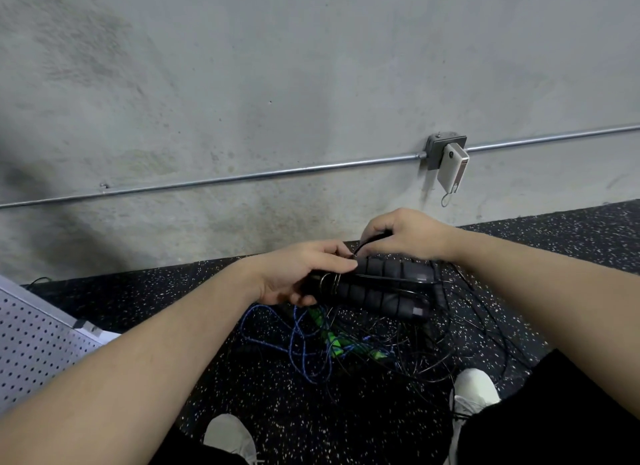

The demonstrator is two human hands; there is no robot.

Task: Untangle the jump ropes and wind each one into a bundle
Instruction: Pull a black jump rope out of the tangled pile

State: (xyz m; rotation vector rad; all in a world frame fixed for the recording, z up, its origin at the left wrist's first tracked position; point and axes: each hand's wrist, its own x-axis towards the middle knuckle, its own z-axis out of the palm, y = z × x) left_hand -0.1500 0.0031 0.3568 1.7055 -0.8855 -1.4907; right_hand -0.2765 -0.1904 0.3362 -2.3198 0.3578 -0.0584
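Winding the black rope round its paired handles, with the tangle waiting below.

The left hand (304, 274) grips the near end of the two black handles (381, 288), fingers curled round them where a few turns of thin black cord (330, 281) already sit. The handles lie side by side, long axis running left to right, free ends pointing toward the right. The right hand (405, 234) hovers just beyond and above, fingertips pinching the cord close to the left thumb. So the next wrap looks to go crosswise over that axis, right hand feeding, left hand anchoring. Underneath on the speckled floor (145, 301), between the white shoes (476, 390), lie the blue rope (298, 346), green handles (332, 343) and loose black loops, still knotted together.
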